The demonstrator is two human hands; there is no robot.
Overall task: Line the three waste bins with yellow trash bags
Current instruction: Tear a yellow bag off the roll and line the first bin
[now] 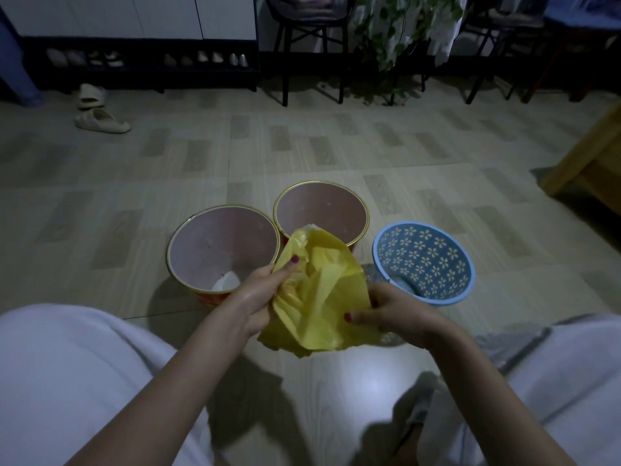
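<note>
1. Yellow trash bag point(319, 297) is sitting crumpled between your two hands, up off the floor and just in front of the bins.
2. Your left hand point(258, 294) is gripping the bag's left edge, with the thumb curled over the plastic.
3. Your right hand point(389, 314) is pinching the bag's right side, with the fingers curled round it.
4. Three bins are standing on the tiled floor point(168, 169) past your hands, and none of them is wearing a bag.
5. Left red bin point(188, 253) is holding something small and white at its bottom.
6. Middle red bin point(322, 210) is touching the left one, and the bag is covering its near rim.
7. Blue flower bin point(426, 264) is standing to the right, a little apart from the red ones, and your right hand is hiding part of its near rim.
8. Your white-clothed knees point(67, 381) are sitting at both sides, low in the view.
9. Two pale slippers point(97, 112) are lying far off at the left, near a dark shoe rack point(134, 62).
10. Dark chairs point(312, 45), a leafy plant point(396, 28) and a wooden piece of furniture point(588, 156) are standing farther back and to the right.
</note>
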